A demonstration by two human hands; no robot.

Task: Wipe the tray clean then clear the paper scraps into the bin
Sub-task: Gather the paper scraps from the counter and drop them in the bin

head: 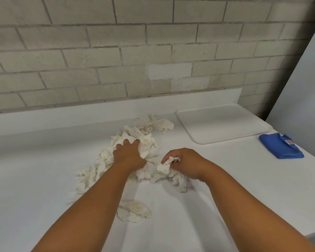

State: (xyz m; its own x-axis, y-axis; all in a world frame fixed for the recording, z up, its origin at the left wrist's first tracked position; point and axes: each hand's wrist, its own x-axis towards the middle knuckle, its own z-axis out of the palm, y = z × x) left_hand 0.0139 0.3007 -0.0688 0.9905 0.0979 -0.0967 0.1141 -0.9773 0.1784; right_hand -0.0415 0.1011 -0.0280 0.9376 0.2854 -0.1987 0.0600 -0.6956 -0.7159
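A loose heap of crumpled, cream-white paper scraps point(133, 142) sprawls across the smooth white surface point(35, 170), its soft, wrinkled pieces trailing from the lower left up toward the back ledge, with one separate yellowish wad point(134, 211) lying nearer the person. The left hand point(128, 154) rests palm-down on the middle of the heap, its fingers spread and pressing into the paper, the grip apart. Just to its right, the right hand point(185, 163) has its grip curled tight around a bunched scrap point(166, 165) at the heap's right edge. Farther right, well apart from the heap, sits a flat, white, rounded-corner rectangular tray point(224, 124) with a low raised rim. Just beside the tray's right front corner lies a folded blue cloth point(280, 148) of soft fabric.
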